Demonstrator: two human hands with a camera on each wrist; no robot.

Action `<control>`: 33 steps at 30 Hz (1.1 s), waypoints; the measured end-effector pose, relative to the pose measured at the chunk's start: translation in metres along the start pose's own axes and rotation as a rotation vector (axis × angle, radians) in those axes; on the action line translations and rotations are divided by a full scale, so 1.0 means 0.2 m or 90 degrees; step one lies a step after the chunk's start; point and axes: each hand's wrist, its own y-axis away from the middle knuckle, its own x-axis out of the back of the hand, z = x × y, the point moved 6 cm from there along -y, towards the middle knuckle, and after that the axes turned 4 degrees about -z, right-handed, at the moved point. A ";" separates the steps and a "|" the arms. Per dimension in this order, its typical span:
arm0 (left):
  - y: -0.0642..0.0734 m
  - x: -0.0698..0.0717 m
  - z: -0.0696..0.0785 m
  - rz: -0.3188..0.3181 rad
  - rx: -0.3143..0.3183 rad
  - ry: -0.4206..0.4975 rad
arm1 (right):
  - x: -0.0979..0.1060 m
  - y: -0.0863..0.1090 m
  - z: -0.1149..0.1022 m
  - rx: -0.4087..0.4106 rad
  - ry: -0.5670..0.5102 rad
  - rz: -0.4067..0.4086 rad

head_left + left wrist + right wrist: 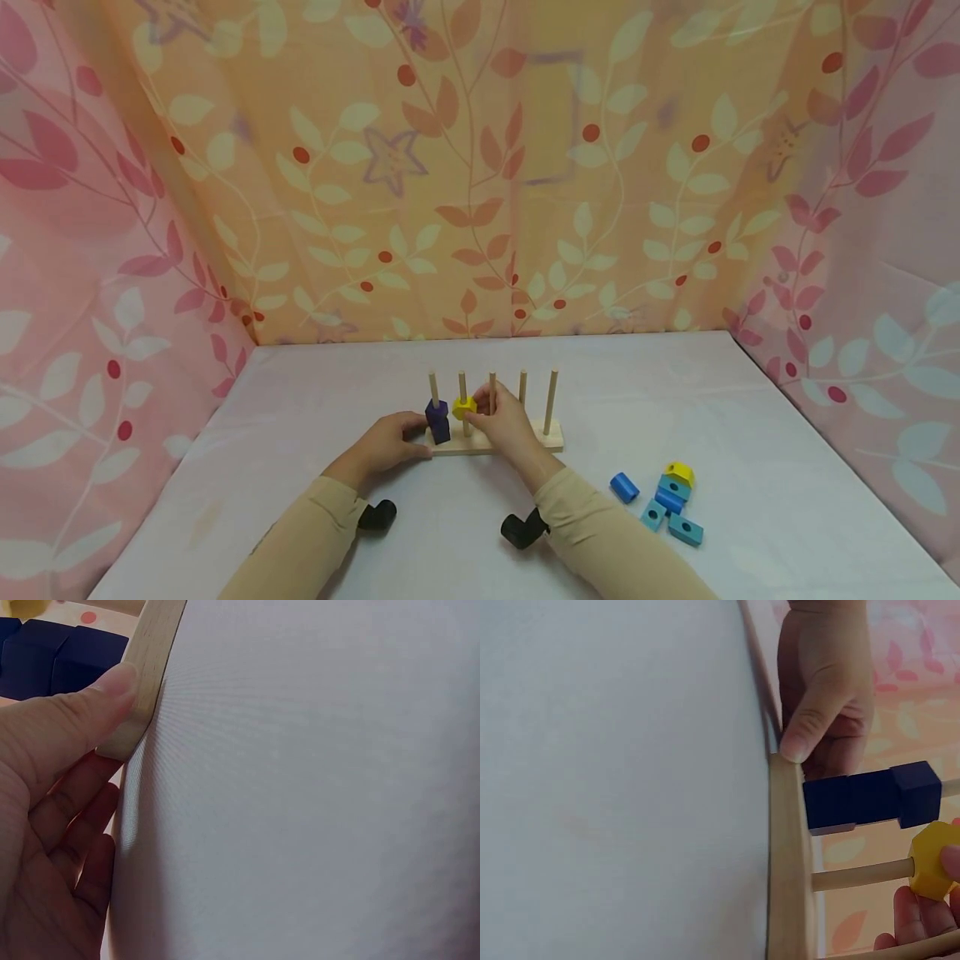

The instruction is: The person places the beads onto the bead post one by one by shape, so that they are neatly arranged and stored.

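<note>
A wooden peg stand (495, 447) with several upright pegs sits on the table. Its left end is held by my left hand (386, 446), the thumb (116, 686) lying along the base's edge and the fingers behind. Dark blue blocks (870, 799) are stacked on the leftmost peg, the top one turned against those below. My right hand (506, 425) pinches a yellow hexagonal block (464, 407), threaded partway down the second peg. Bare peg shows between this block and the base (789, 862) in the right wrist view. The other pegs hold no blocks.
On the right of the table lie a blue cylinder (624, 487), a yellow block (680, 473) and several teal blocks (686, 529), with another blue piece (670, 501) among them. Black wrist mounts (377, 515) show under both sleeves. Patterned cloth walls surround the table.
</note>
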 end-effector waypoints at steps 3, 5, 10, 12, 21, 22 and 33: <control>0.00 0.00 0.00 0.001 0.000 0.003 | -0.01 0.00 0.03 -0.008 0.003 -0.004; 0.00 0.00 0.00 0.001 0.001 -0.001 | -0.01 0.00 0.04 -0.011 0.008 -0.004; 0.00 0.00 0.00 0.005 -0.005 -0.010 | -0.03 0.00 0.10 -0.016 0.022 -0.009; 0.00 0.00 0.00 0.005 -0.008 -0.010 | -0.04 0.00 0.12 -0.019 0.026 -0.009; 0.00 0.00 0.00 0.002 -0.013 -0.001 | -0.05 0.00 0.14 -0.025 0.070 -0.006; 0.00 0.00 0.00 0.002 -0.013 0.001 | -0.05 0.00 0.13 -0.022 0.070 -0.006; -0.01 -0.01 -0.01 -0.001 -0.018 0.005 | -0.04 0.02 0.11 0.008 0.076 -0.002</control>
